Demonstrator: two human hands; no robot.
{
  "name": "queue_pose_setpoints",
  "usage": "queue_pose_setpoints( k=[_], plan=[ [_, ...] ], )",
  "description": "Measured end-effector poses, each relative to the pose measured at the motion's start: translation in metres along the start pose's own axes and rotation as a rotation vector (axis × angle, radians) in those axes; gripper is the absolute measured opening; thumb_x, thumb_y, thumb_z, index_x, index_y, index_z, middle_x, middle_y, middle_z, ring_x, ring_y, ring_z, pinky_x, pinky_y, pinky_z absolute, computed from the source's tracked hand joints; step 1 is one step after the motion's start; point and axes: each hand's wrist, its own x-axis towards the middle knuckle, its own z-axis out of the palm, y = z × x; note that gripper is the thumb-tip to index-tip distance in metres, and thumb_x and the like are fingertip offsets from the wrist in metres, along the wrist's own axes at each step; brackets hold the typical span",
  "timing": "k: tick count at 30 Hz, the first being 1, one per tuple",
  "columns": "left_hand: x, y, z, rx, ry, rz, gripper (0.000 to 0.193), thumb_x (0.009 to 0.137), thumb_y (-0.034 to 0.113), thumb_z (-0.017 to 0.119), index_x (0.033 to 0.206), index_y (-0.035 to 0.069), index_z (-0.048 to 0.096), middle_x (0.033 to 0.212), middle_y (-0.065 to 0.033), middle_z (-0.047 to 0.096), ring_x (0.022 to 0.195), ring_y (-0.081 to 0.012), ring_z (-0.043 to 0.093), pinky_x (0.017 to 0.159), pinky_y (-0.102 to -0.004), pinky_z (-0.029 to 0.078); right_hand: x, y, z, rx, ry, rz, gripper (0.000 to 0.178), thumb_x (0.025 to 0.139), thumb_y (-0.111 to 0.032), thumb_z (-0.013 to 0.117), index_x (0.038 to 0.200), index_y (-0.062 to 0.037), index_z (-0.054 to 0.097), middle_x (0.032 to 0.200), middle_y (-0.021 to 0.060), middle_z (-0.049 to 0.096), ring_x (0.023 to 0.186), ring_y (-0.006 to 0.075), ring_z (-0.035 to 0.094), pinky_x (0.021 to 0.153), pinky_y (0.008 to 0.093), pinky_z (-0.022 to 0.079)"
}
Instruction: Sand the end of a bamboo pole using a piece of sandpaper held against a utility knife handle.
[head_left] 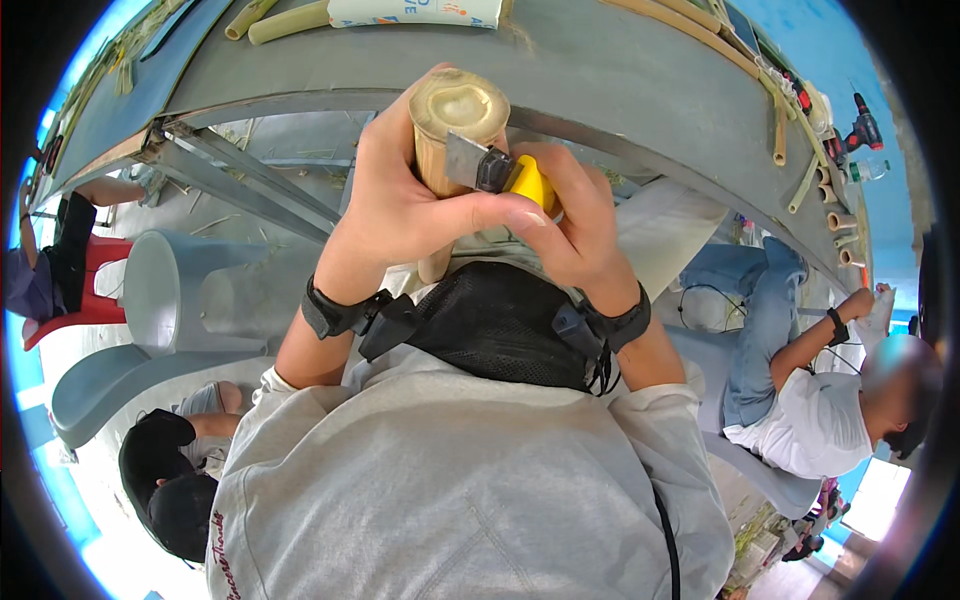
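Observation:
A pale bamboo piece (458,105) stands nearly upright in front of my chest, its closed, ridged end facing up. My left hand (385,205) is wrapped round its side. In my right hand (588,225) is a utility knife (532,183) with a yellow handle and black collar. Its short, wide metal blade points left and lies against the bamboo's side, just below the top rim. Both thumbs come close together beneath the knife. Part of the handle and the bamboo's lower portion are hidden by my hands.
A grey table (600,75) curves ahead, bearing bamboo lengths (290,22) and a white printed packet (415,12). At the right are bamboo cups (838,221), a cordless drill (863,125) and a seated person (800,400). Grey chairs (150,290) and other people sit at the left.

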Motion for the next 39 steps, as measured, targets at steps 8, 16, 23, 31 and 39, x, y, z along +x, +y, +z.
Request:
queue_pose_setpoints(
  k=[8, 16, 23, 31, 39],
  plan=[
    [-0.002, 0.010, 0.007, 0.000, 0.080, -0.154, 0.056, 0.071, 0.028, 0.100, 0.105, 0.002, 0.065, 0.095, -0.0010, 0.067, 0.084, -0.0096, 0.061, 0.077, -0.0258, 0.052, 0.004, 0.018, 0.002, -0.118, 0.080, -0.174, 0.037, 0.093, -0.028, 0.073, 0.112, 0.0020, 0.062, 0.083, 0.0134, 0.064, 0.068, 0.0272, 0.061, 0.062, 0.0342, 0.047],
    [-0.004, 0.027, 0.008, -0.071, 0.237, -0.372, 0.038, 0.081, 0.015, 0.092, 0.101, 0.002, 0.063, 0.085, -0.0022, 0.067, 0.067, -0.0072, 0.061, 0.059, -0.0234, 0.049, -0.001, 0.012, 0.019, 0.285, 0.102, 0.153, 0.030, 0.098, -0.022, 0.069, 0.114, -0.0006, 0.057, 0.080, 0.0076, 0.059, 0.066, 0.0143, 0.052, 0.061, 0.0279, 0.042],
    [-0.007, 0.018, 0.002, -0.204, 0.312, -0.246, 0.036, 0.091, 0.012, 0.080, 0.117, 0.000, 0.057, 0.087, -0.0052, 0.066, 0.061, -0.0079, 0.059, 0.053, -0.0235, 0.048, 0.001, 0.010, -0.011, 0.289, 0.093, 0.205, 0.028, 0.097, -0.022, 0.070, 0.111, -0.0004, 0.059, 0.080, 0.0043, 0.056, 0.069, 0.0106, 0.048, 0.062, 0.0251, 0.040],
    [0.020, 0.025, 0.018, -0.373, 0.263, -0.179, 0.049, 0.098, 0.031, 0.073, 0.129, -0.001, 0.051, 0.104, -0.0104, 0.064, 0.087, -0.0183, 0.067, 0.075, -0.0325, 0.055, 0.010, -0.030, -0.047, 0.063, 0.147, 0.126, 0.032, 0.094, -0.027, 0.074, 0.105, 0.0001, 0.062, 0.077, 0.0061, 0.057, 0.063, 0.0150, 0.049, 0.059, 0.0262, 0.041],
    [0.036, 0.006, 0.068, -0.882, 0.173, -0.344, 0.045, 0.093, 0.024, 0.078, 0.127, 0.004, 0.055, 0.109, -0.0090, 0.066, 0.097, -0.0205, 0.067, 0.087, -0.0360, 0.054, 0.015, -0.054, -0.072, -0.178, 0.118, 0.151, 0.029, 0.095, -0.025, 0.073, 0.109, -0.0005, 0.063, 0.079, 0.0088, 0.064, 0.065, 0.0165, 0.057, 0.062, 0.0269, 0.045]
  ],
)
